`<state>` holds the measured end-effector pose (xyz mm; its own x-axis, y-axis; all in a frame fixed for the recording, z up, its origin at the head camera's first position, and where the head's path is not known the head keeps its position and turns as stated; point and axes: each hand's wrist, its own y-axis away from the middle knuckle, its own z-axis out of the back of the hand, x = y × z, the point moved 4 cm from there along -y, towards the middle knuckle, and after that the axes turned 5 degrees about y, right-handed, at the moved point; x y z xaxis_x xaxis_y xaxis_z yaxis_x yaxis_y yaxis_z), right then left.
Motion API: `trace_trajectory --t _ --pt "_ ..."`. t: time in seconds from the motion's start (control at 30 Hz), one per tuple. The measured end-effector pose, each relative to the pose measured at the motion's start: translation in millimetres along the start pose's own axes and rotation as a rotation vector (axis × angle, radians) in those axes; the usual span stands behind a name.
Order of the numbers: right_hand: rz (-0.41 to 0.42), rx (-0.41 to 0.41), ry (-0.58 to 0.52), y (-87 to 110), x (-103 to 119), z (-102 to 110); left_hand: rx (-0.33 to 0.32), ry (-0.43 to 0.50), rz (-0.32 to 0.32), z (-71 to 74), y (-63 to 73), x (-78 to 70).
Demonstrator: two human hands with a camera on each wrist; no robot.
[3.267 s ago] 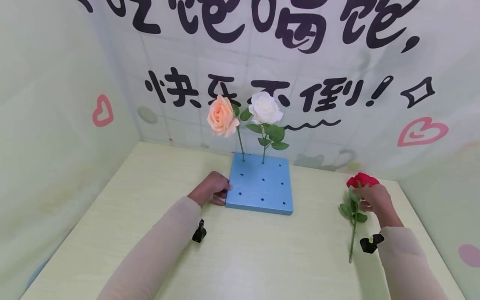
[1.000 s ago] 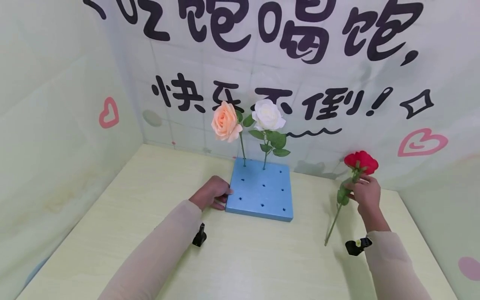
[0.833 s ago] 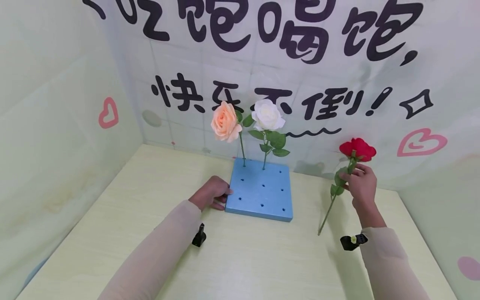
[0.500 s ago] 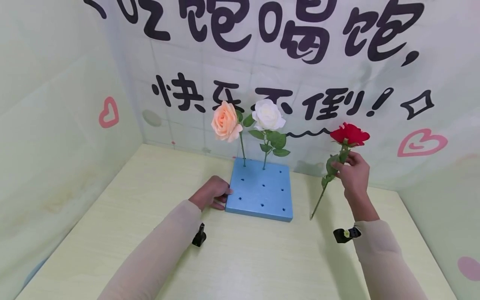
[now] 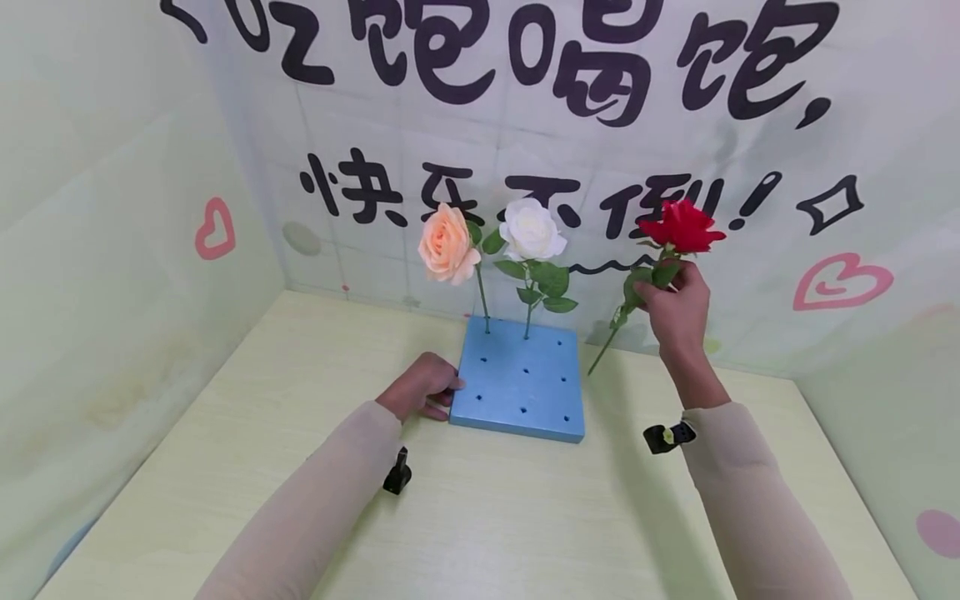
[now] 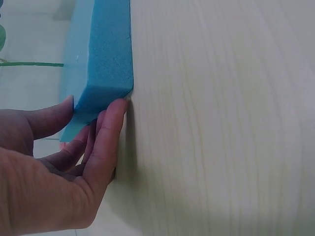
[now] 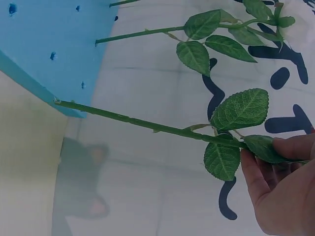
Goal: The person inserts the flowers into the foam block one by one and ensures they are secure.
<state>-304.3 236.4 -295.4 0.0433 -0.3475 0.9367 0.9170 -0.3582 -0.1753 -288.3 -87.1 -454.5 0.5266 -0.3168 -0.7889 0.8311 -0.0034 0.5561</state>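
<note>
A blue block with several small holes (image 5: 517,387) lies on the table. My left hand (image 5: 422,385) grips its left edge; in the left wrist view the thumb presses the top face and the fingers lie along the side. A peach rose (image 5: 447,244) and a white rose (image 5: 532,229) stand upright in the back row of holes. My right hand (image 5: 678,312) pinches a red rose (image 5: 682,227) by its upper stem, just below the bloom, holding it tilted. Its bare stem (image 7: 147,127) points down-left, the cut end overlapping the block's edge in the right wrist view.
The pale wooden table (image 5: 480,517) meets a printed back wall (image 5: 375,275) close behind the block. Fabric side walls stand at left and right. A small black camera sits on each wrist.
My right hand first took hold of the red rose lying at the right, then lifted it and carried it left toward the block. My left hand stayed at the block's edge.
</note>
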Motion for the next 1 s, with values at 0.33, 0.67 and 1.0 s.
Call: trace_trajectory --t 0.33,0.67,1.0 --pt "0.052 0.028 0.041 -13.9 14 -25 -0.001 0.004 -0.006 0.4 -1.3 0.6" --pt "0.036 0.017 0.027 -20.2 8 -43 -0.012 -0.001 -0.014 -1.4 0.1 -0.1" --pt "0.055 0.045 0.047 -21.0 11 -56 -0.016 -0.010 -0.018 -0.9 -0.5 0.3"
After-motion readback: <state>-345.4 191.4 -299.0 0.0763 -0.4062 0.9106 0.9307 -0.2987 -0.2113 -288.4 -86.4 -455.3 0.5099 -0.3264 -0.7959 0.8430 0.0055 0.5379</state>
